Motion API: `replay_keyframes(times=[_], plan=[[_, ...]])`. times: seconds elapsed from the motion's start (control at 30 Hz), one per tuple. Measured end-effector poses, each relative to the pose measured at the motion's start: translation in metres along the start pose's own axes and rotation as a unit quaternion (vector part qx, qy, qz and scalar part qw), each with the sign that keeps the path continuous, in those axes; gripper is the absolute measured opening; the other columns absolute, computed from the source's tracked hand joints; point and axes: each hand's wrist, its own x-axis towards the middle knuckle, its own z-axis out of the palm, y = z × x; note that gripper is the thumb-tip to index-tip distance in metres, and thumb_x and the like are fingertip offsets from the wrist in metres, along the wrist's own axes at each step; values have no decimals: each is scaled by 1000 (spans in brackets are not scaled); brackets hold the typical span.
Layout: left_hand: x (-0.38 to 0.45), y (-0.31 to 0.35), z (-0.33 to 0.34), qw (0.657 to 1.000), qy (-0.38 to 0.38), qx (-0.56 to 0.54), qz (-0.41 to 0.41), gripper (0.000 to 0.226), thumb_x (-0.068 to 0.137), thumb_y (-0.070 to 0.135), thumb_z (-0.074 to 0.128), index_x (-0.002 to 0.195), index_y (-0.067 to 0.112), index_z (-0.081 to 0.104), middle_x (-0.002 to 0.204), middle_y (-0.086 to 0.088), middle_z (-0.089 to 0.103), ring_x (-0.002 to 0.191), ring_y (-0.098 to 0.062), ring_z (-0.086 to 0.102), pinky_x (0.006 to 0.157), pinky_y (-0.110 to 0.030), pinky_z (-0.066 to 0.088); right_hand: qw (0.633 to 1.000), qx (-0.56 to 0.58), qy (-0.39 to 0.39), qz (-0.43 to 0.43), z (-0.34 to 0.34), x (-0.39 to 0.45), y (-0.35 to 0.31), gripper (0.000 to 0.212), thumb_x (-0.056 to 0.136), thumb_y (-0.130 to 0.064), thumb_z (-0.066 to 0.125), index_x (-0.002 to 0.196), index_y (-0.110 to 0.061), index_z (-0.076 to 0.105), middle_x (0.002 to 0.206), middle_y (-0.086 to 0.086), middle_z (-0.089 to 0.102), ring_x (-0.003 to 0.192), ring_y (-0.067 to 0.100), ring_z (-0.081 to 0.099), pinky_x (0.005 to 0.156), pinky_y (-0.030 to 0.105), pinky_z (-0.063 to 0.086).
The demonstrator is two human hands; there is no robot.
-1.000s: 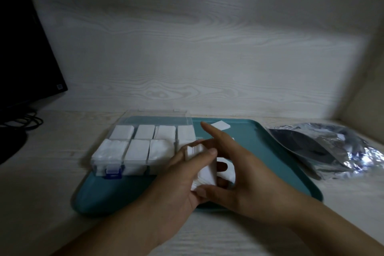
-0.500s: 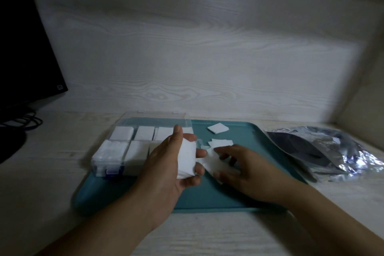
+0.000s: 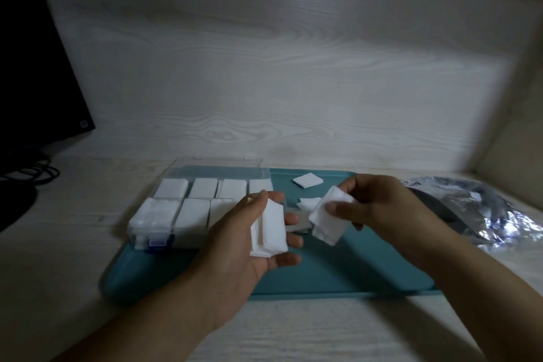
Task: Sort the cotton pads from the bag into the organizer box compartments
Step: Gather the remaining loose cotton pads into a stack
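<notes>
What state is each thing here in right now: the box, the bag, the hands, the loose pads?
Organizer box: lid open, visible compartments filled with pads.
Foil bag: lying on the table right of the tray.
Left hand: grips an upright stack of pads.
Right hand: pinches a few pads.
Single pad: lying flat on the teal tray.
Monitor: screen dark.

Pale desk (image 3: 88, 288): tray (image 3: 352, 273), bag (image 3: 484, 209), cables (image 3: 35, 173).
</notes>
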Motion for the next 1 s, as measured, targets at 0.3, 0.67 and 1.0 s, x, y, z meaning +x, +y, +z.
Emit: replay_keyframes(times=[0.3, 0.67, 1.0], plan=[[-2, -6, 4, 999, -48, 20, 2, 49, 84, 35, 50, 120, 2, 59, 100, -27, 70, 72, -31, 69, 56, -37, 57, 968, 242, -61, -38, 20, -9, -6, 47, 49, -43, 93, 77, -9, 75, 72, 12, 65, 68, 22, 49, 60, 28, 39], [2, -9, 6, 994, -76, -16, -74, 54, 78, 39, 51, 117, 4, 63, 94, -19, 75, 67, -25, 73, 50, -34, 58, 981, 104, 122, -112, 66, -23, 3, 6, 69, -15, 82, 73, -17, 78, 77, 1, 67, 58, 1, 55, 56, 18, 45], [0, -10, 6, 996, -69, 17, -56, 47, 75, 32, 48, 109, 6, 69, 87, -20, 71, 59, -28, 65, 49, -33, 55, 973, 174, 112, -101, 57, -24, -4, 13, 86, -13, 68, 76, -5, 69, 66, 2, 68, 58, 8, 60, 53, 17, 48]])
